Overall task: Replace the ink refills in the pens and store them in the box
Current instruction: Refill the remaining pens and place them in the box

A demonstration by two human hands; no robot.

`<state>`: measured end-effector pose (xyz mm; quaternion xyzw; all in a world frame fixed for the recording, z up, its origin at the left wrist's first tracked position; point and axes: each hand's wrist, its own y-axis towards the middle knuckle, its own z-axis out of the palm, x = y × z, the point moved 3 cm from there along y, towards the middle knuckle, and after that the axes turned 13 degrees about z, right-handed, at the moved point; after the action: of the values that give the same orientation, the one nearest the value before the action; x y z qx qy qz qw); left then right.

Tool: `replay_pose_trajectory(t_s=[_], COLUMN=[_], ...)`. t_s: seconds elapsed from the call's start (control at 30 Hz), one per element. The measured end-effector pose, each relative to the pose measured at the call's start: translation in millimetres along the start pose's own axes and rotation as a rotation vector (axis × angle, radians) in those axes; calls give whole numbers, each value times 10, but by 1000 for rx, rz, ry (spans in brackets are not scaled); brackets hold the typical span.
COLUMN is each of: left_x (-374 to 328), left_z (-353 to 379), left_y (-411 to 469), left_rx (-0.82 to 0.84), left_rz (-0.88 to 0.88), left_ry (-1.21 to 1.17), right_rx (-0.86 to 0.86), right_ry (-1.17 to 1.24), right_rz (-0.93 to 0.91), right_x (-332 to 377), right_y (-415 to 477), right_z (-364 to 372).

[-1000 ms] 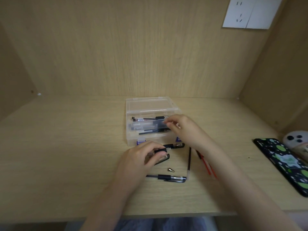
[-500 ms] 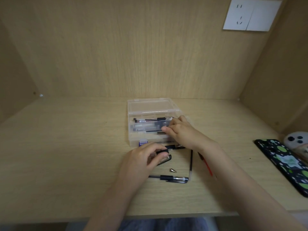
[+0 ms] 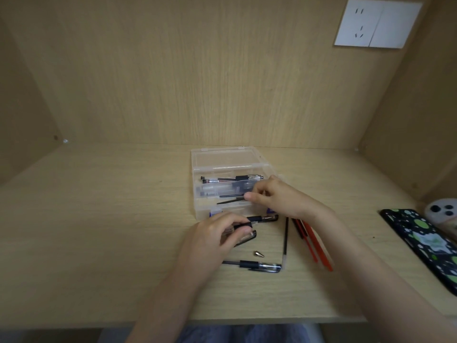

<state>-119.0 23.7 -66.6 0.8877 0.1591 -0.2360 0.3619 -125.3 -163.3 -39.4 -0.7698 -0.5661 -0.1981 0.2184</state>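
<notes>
Box, clear plastic with its lid open, sits mid-desk with pens inside. Phone lies flat at the far right edge. Right hand reaches over the box's front wall, wrist low, fingers curled, thumb and forefinger pinching the end of a thin black rod; refill or pen, cannot tell. Left hand rests on the desk just in front of the box, palm down, fingers curled round a pen barrel. One loose pen lies nearer the person, a second pen by the box front. Red refills lie under the right wrist, a black refill beside them. Metal tip lies alone between the pens.
</notes>
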Motion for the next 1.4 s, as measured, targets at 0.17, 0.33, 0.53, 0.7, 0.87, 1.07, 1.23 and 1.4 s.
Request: replay_pose_trajectory(t_s=[0.17, 0.33, 0.53, 0.7, 0.87, 1.07, 1.23, 1.4], left_x=[-24, -14, -25, -64, -38, -24, -9, -12], left_z=[-11, -12, -36, -48, -33, -32, -22, -24], left_y=[-3, -9, 7, 16, 15, 21, 21, 15], left_rx=[10, -19, -74, -64, -69, -67, -64, -68], left_rz=[-15, -24, -61, -71, -77, -73, -64, -60], left_ry=[-1, -19, -58, -50, -31, -4, -4, -6], right_rx=[-62, -216, -269, -396, -413, -422, -429, -431], right_ry=[221, 563, 987, 1183, 1312, 1440, 1465, 1472], right_rz=[-1, 2, -15, -47, -54, -69, -69, -57], right_x=[-87, -77, -103, -155, -174, -177, -189, -235], right_y=[-94, -252, -441, -530, -597, -601, -593, -574], right_z=[-113, -196, -161, -76, 17, 21, 35, 61])
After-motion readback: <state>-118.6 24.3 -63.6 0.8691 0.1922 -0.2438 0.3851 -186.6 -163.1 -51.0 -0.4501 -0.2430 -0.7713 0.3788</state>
